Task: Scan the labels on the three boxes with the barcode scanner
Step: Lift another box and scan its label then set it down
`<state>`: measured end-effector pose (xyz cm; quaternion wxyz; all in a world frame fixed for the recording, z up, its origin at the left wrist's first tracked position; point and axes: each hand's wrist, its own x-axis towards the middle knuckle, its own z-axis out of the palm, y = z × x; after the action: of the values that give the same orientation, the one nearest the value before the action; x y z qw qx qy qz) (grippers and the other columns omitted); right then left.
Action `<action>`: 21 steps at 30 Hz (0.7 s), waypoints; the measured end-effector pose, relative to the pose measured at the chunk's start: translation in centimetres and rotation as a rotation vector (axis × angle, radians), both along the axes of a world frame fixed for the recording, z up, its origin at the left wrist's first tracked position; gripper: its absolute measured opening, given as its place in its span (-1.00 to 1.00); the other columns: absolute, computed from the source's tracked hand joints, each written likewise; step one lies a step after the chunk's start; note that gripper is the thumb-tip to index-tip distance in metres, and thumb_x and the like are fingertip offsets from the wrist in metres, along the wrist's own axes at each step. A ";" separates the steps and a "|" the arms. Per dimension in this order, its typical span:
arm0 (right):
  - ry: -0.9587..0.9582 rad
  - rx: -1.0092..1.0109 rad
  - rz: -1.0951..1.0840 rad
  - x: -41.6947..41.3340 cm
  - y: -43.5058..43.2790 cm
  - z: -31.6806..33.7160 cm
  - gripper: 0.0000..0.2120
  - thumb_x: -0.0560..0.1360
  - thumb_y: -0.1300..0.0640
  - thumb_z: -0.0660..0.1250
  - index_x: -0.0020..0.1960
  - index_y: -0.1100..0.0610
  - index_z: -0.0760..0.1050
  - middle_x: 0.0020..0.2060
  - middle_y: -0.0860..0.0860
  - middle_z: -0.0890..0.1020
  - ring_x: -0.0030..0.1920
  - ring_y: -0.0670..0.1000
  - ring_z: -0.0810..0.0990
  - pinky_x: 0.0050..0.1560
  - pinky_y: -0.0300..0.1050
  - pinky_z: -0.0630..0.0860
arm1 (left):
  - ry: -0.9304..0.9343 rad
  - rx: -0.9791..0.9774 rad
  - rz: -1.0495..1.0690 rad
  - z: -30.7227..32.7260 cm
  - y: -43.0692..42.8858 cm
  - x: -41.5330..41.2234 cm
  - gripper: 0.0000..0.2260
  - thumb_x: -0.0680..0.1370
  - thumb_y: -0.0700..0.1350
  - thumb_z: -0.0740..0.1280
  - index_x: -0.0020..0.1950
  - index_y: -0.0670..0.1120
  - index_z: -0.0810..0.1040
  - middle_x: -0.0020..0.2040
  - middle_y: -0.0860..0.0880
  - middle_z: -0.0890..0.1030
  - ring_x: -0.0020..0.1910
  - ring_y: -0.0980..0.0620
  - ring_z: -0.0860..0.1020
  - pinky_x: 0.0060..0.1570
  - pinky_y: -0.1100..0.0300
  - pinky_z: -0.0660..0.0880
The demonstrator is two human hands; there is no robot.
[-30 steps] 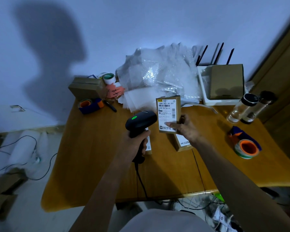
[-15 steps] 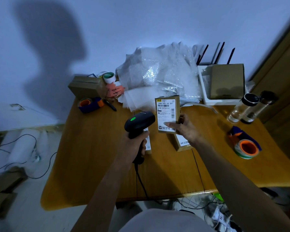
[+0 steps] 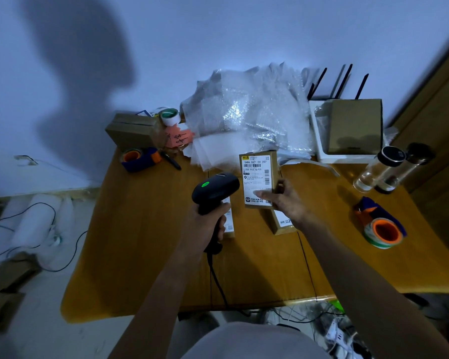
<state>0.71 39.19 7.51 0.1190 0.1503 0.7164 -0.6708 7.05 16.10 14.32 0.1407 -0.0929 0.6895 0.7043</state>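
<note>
1. Below the near edge of the table [image 3: 140, 242], cables [image 3: 322, 325] lie tangled on the floor [image 3: 49, 320].
2. The table is of yellow-brown wood and its far side stands against a pale wall [image 3: 244, 29].
3. The left hand [image 3: 207, 226] is over the middle of the table, its fingers curled tightly around the handle of the scanner [image 3: 215, 190]. A green light shines on the scanner's head, and its cord [image 3: 215, 278] hangs down to the near edge.
4. Two boxes lie flat on the wood: the left box [image 3: 229, 224] is partly hidden behind the left hand, and the right box [image 3: 281, 224] lies under the right wrist.
5. The right hand [image 3: 286, 200] pinches the third box [image 3: 258, 177], with the thumb on the white label and the fingers behind the right edge. This box stands upright with the label toward the person, just beside the scanner's head. I cannot tell if its bottom touches the table.
6. To the right lie a tape roll [image 3: 384, 233] and two bottles [image 3: 376, 169].
7. At the back are bubble wrap [image 3: 244, 112], a white tray [image 3: 315, 133] with a carton [image 3: 355, 125] and a second tape roll [image 3: 137, 158].
8. A person's shadow [image 3: 80, 73] falls on the wall.
</note>
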 end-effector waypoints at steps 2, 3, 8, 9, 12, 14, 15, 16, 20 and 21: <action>-0.024 -0.045 -0.020 0.0 0.0 -0.6 -0.37 0.41 0.08 0.60 0.35 0.08 0.35 0.14 0.04 0.68 0.13 0.08 0.69 0.19 0.05 0.63 | -0.003 0.005 0.005 -0.2 -0.1 -0.1 -0.84 0.58 -0.16 0.42 -0.17 -0.14 0.53 -0.44 -0.06 0.47 -0.52 -0.03 0.39 -0.38 0.11 0.38; -0.041 -0.080 -0.035 0.1 0.1 -0.9 -0.37 0.42 0.08 0.60 0.36 0.08 0.36 0.15 0.05 0.69 0.13 0.09 0.70 0.19 0.06 0.63 | -0.007 0.004 0.008 -0.3 -0.1 -0.2 -0.84 0.58 -0.16 0.42 -0.16 -0.14 0.52 -0.44 -0.06 0.47 -0.51 -0.03 0.39 -0.38 0.11 0.38; -0.117 -0.178 -0.067 0.3 -0.1 -2.5 -0.52 0.46 0.07 0.55 0.30 0.07 0.47 0.19 0.11 0.69 0.19 0.12 0.68 0.18 0.08 0.65 | -0.044 0.012 0.026 -1.0 -0.6 -0.4 -0.84 0.57 -0.14 0.43 -0.16 -0.13 0.53 -0.44 -0.06 0.49 -0.51 -0.04 0.39 -0.36 0.09 0.39; -0.136 -0.179 -0.068 0.3 -0.2 -2.8 -0.48 0.46 0.05 0.55 0.34 0.11 0.46 0.19 0.10 0.70 0.18 0.11 0.69 0.16 0.05 0.65 | -0.051 0.016 0.025 -1.2 -0.7 -0.4 -0.83 0.57 -0.14 0.43 -0.18 -0.13 0.53 -0.44 -0.06 0.49 -0.51 -0.04 0.39 -0.36 0.09 0.39; -0.188 -0.171 -0.054 0.6 -0.6 -4.0 -0.42 0.46 0.03 0.55 0.39 0.16 0.45 0.16 0.09 0.72 0.16 0.10 0.70 0.11 0.01 0.66 | -0.070 0.025 0.035 -1.8 -1.2 -0.4 -0.84 0.56 -0.12 0.44 -0.15 -0.15 0.54 -0.43 -0.06 0.51 -0.50 -0.04 0.40 -0.35 0.08 0.39; -0.214 -0.181 -0.042 0.9 -0.9 -4.8 -0.42 0.44 0.02 0.56 0.38 0.18 0.49 0.17 0.10 0.72 0.16 0.11 0.71 0.11 0.01 0.67 | -0.079 0.011 0.035 -2.2 -1.6 -0.3 -0.82 0.56 -0.12 0.45 -0.16 -0.16 0.54 -0.43 -0.05 0.51 -0.50 -0.03 0.42 -0.34 0.07 0.42; -0.228 -0.197 -0.046 1.1 -1.1 -5.2 -0.44 0.44 0.02 0.56 0.36 0.18 0.51 0.17 0.11 0.72 0.17 0.12 0.71 0.15 0.04 0.67 | -0.082 0.003 0.035 -2.5 -1.7 -0.2 -0.81 0.56 -0.12 0.45 -0.18 -0.16 0.53 -0.43 -0.04 0.51 -0.51 -0.02 0.42 -0.33 0.06 0.42; -0.242 -0.219 -0.054 1.3 -1.3 -5.6 -0.47 0.44 0.04 0.56 0.34 0.18 0.53 0.18 0.13 0.72 0.18 0.13 0.71 0.19 0.08 0.66 | -0.084 -0.001 0.036 -2.7 -1.9 -0.2 -0.81 0.56 -0.11 0.45 -0.17 -0.16 0.53 -0.43 -0.04 0.51 -0.51 -0.02 0.43 -0.32 0.05 0.43; -0.298 -0.294 -0.091 2.6 -2.4 -6.7 -0.55 0.49 0.10 0.52 0.33 0.19 0.52 0.19 0.15 0.69 0.21 0.15 0.68 0.19 0.10 0.66 | -0.095 0.009 0.046 -3.5 -2.5 0.0 -0.82 0.54 -0.08 0.46 -0.12 -0.16 0.55 -0.40 -0.07 0.49 -0.48 -0.05 0.43 -0.30 0.03 0.42; -0.313 -0.302 -0.096 2.9 -2.6 -7.0 -0.54 0.49 0.10 0.52 0.33 0.19 0.51 0.19 0.16 0.69 0.22 0.15 0.67 0.17 0.09 0.66 | -0.100 0.003 0.048 -3.6 -2.6 0.1 -0.81 0.54 -0.08 0.46 -0.13 -0.17 0.54 -0.40 -0.08 0.49 -0.49 -0.04 0.43 -0.32 0.06 0.43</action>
<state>3.61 36.62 0.50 0.2176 0.2671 0.5728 -0.7438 7.17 13.53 10.70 0.1582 -0.1443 0.6782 0.7030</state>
